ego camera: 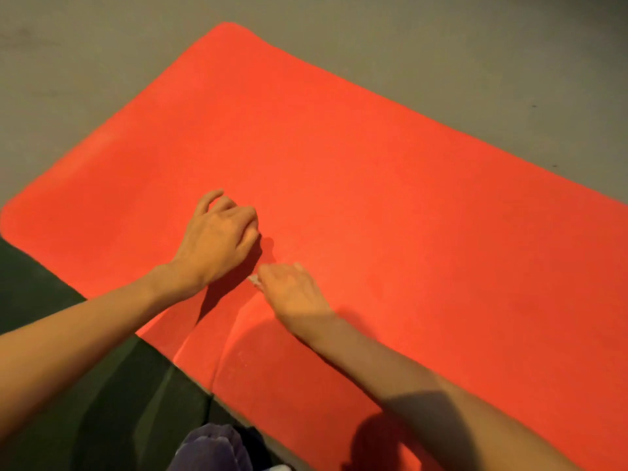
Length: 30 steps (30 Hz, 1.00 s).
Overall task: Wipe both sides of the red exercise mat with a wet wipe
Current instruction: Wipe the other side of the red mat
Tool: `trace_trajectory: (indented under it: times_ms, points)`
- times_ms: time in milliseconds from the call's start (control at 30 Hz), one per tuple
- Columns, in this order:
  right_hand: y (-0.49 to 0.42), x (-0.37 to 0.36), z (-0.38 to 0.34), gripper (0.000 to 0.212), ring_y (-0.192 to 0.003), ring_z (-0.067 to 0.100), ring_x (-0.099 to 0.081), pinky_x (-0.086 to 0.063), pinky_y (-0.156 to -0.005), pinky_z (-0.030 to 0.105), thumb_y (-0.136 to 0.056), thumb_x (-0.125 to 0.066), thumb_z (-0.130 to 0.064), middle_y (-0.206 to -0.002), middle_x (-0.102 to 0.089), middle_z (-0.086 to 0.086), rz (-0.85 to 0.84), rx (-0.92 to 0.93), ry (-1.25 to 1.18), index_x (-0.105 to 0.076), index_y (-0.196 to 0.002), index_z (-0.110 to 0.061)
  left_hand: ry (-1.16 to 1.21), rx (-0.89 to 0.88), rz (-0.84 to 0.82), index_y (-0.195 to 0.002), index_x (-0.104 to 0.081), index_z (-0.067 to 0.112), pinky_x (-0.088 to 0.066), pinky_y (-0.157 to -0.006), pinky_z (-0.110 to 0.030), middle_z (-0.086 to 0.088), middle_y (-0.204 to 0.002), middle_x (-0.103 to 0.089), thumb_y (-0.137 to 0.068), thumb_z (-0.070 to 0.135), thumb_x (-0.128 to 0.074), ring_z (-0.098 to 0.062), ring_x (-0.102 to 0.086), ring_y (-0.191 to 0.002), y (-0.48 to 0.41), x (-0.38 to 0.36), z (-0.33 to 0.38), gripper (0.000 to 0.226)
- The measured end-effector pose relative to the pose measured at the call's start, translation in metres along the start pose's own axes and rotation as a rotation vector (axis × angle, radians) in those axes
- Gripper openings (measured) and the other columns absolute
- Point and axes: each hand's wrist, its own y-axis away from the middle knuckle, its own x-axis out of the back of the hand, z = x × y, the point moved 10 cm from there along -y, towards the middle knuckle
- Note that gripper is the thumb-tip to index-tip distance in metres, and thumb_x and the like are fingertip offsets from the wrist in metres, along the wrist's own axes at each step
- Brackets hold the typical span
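Observation:
The red exercise mat (pixel 373 171) lies flat on the floor and fills most of the view. A crease runs across its near edge, below my hands. My left hand (pixel 217 232) rests on the mat near its middle with bent fingers; nothing shows in it. Just to its right and nearer to me, my right hand (pixel 294 290) lies palm down on the mat. A small white bit of the wet wipe (pixel 255 280) peeks out at its thumb side; the hand covers the rest of the wipe.
Grey floor (pixel 102 62) surrounds the mat at the far side, left and right. A dark green surface (pixel 68 300) borders the mat's near edge at the lower left. Purple cloth of my clothing (pixel 210 450) shows at the bottom.

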Motion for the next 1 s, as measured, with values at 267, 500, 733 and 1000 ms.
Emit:
trace_trajectory:
  times_ms: [267,500,733,1000]
  points:
    - [-0.040,0.018,0.132,0.019,-0.055,0.029,-0.060,-0.040,-0.051,0.032,-0.078,-0.073,-0.016,-0.061,-0.060,0.010,0.038,-0.211,0.169,-0.054,-0.076,-0.011,0.078,0.232,-0.283,-0.118,-0.065,0.011,-0.029,-0.106,-0.055,-0.010,-0.115,-0.062,-0.078,0.000,-0.054,-0.032,-0.060,-0.107,0.012,-0.046,-0.041,0.043]
    - [-0.049,0.000,0.095,0.014,-0.054,0.028,-0.061,-0.043,-0.051,0.032,-0.086,-0.060,-0.019,-0.061,-0.061,0.009,-0.069,-0.269,0.131,-0.058,-0.081,-0.007,0.083,0.280,-0.246,-0.102,-0.068,0.008,-0.043,-0.090,-0.048,-0.014,-0.101,-0.062,-0.077,0.003,-0.057,-0.037,-0.060,-0.097,-0.002,-0.044,-0.045,0.028]
    - [-0.062,0.020,0.139,0.020,-0.055,0.026,-0.058,-0.035,-0.052,0.032,-0.088,-0.053,-0.029,-0.060,-0.060,0.005,0.028,-0.074,0.217,-0.054,-0.073,-0.014,0.125,0.130,-0.244,-0.107,-0.062,0.007,-0.042,-0.083,-0.045,-0.017,-0.107,-0.058,-0.081,0.011,-0.049,-0.038,-0.056,-0.101,-0.063,-0.053,-0.001,0.030]
    - [-0.033,0.078,0.348,0.030,-0.092,0.040,-0.060,-0.036,-0.074,0.045,-0.101,-0.033,-0.027,-0.099,-0.064,0.024,-0.097,-0.609,0.418,-0.049,-0.108,-0.002,0.227,0.017,-0.239,-0.110,-0.057,0.003,-0.043,-0.088,-0.048,-0.018,-0.113,-0.056,-0.079,0.008,-0.049,-0.038,-0.053,-0.104,-0.147,-0.085,0.066,0.033]
